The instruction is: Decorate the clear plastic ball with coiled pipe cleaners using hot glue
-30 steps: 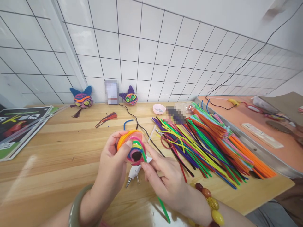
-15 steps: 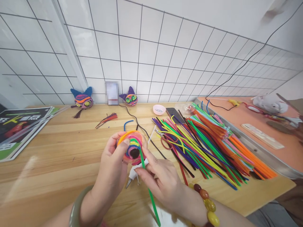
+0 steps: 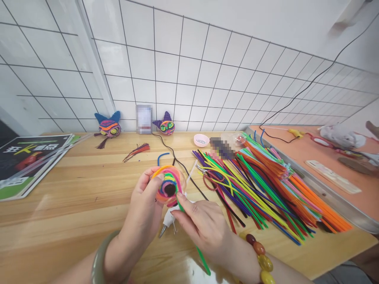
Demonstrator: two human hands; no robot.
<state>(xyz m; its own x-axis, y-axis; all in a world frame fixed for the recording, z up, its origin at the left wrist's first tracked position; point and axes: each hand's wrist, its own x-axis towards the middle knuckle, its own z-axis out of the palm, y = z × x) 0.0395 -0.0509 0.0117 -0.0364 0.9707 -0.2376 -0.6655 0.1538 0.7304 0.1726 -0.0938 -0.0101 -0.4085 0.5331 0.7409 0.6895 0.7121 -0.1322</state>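
My left hand [image 3: 145, 207] grips a round ball wrapped in coils of coloured pipe cleaners [image 3: 168, 176], with a black round spot facing me. My right hand [image 3: 209, 223] pinches a green pipe cleaner [image 3: 203, 262] between thumb and forefinger, the forefinger pressing it against the ball's lower right side. The strand's loose tail hangs down below my right hand. Under both hands lies a white glue gun [image 3: 168, 219], its metal tip pointing to the lower left and its body partly hidden.
Many pipe cleaners [image 3: 260, 185] spread over the table's right side, with scissors [image 3: 209, 180] on them. Behind stand two cat-like figures [image 3: 109, 127], a pink bowl [image 3: 201, 140] and a thread bundle [image 3: 139, 151]. A magazine [image 3: 32, 161] lies left; a black cord [image 3: 189, 175] crosses the middle.
The head view has shifted slightly, so things sit a little further right. My right fingertips have moved in along the green pipe cleaner at the ball's edge, and less of its tail shows.
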